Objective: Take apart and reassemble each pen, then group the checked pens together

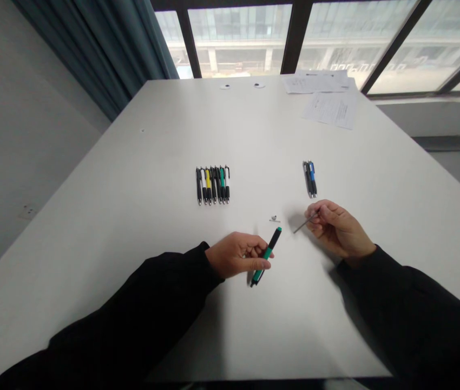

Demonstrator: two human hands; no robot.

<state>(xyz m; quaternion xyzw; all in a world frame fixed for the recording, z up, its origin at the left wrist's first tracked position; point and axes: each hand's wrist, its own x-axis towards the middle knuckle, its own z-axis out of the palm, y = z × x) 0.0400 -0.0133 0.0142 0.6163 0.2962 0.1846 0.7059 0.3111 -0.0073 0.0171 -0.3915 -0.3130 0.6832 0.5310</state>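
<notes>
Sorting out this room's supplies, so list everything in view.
Pens in a row: about seven, black, white, yellow, green, mid-table.
Pen pair: two, black and blue, right of the row.
Green-and-black pen: one, in left hand.
Thin metal rod: one, grey, in right hand.
Small part: one, grey, on the table.
Paper sheets: several, white, far table end.
Round discs: two, white, far table end.
Table: one, white.
Curtain: one, teal, far left.
Left hand: one, bare.
Right hand: one, bare.
Sleeves: two, black.
</notes>
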